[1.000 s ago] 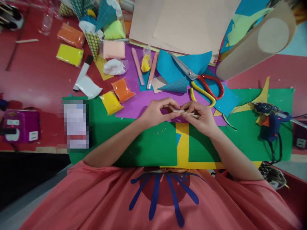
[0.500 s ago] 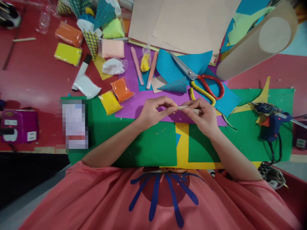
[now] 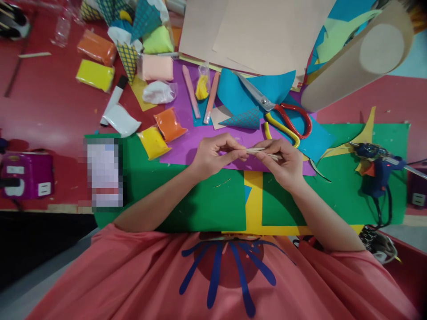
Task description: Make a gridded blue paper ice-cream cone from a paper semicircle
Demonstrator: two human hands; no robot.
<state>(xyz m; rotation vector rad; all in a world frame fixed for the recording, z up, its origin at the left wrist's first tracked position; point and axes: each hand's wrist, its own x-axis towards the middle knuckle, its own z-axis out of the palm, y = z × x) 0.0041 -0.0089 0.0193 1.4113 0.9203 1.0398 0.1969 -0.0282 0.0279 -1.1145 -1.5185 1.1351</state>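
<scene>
Thin pale wooden sticks (image 3: 255,151) lie bunched between my two hands, above the purple sheet (image 3: 187,149). My left hand (image 3: 218,154) pinches their left ends between thumb and fingers. Around their right part, the thumb and fingers of my right hand (image 3: 282,161) are closed. The exact number of sticks is hidden by the fingers. Just beyond my right hand are the scissors (image 3: 264,102) with red and yellow handles, and a blue patterned paper cone (image 3: 245,120). Green sheets (image 3: 200,200) spread below both hands.
Clay packets, among them an orange one (image 3: 170,124) and a yellow one (image 3: 154,142), lie at left beside a blurred phone-like object (image 3: 104,171). A brown cardboard tube (image 3: 347,62) lies at back right. A blue glue gun (image 3: 378,175) rests on the right.
The sticks' right ends have spread slightly apart, and my right hand has shifted a little to the right. My left hand is almost unmoved.
</scene>
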